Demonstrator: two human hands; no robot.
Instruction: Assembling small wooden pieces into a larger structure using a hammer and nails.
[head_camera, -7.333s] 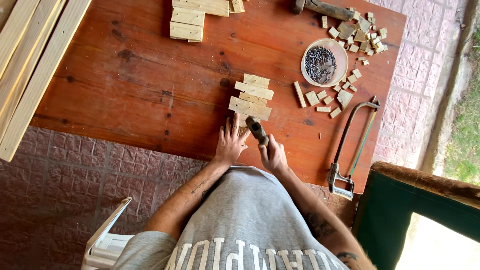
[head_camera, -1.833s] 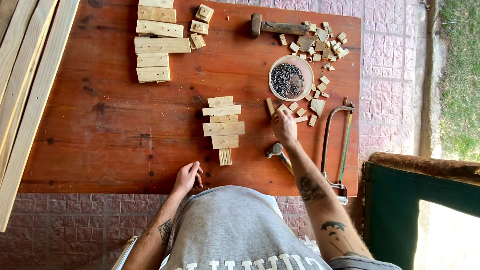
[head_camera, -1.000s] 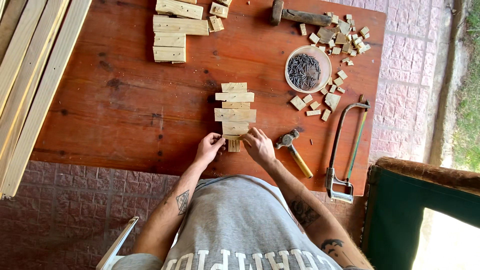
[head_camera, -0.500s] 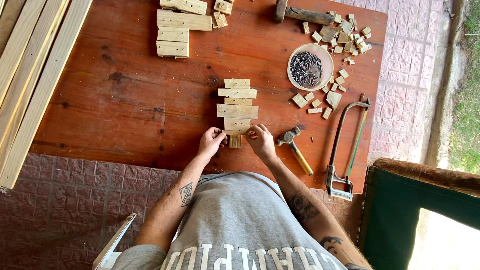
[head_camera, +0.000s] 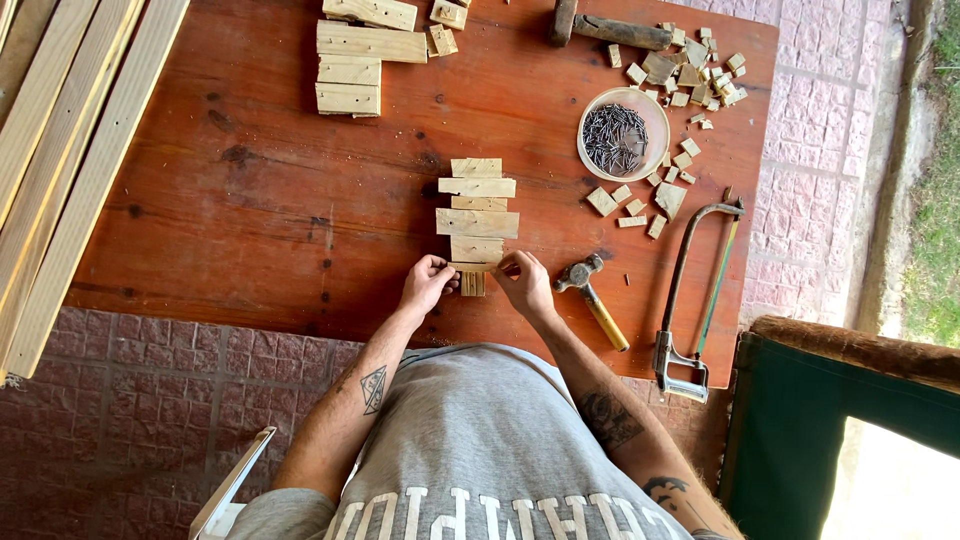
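Observation:
A small wooden assembly (head_camera: 477, 212) of short crosswise slats on a lengthwise strip lies on the reddish-brown table (head_camera: 250, 200). My left hand (head_camera: 425, 285) pinches the left end of its lowest slat. My right hand (head_camera: 524, 283) holds the right end of that same slat, fingers curled on it. A hammer (head_camera: 592, 293) with a yellow handle lies on the table just right of my right hand.
A round bowl of dark nails (head_camera: 620, 135) stands at the right, with several small wood offcuts (head_camera: 680, 75) around it. A hacksaw (head_camera: 700, 290) lies near the right edge. Cut wood blocks (head_camera: 355, 55) and a mallet (head_camera: 610, 30) lie at the back. Long planks (head_camera: 70, 160) rest at the left.
My right hand left the offcuts and came back to the assembly. My left hand moved up from the table edge. Both now hold the lowest slat; the hammer lies set down.

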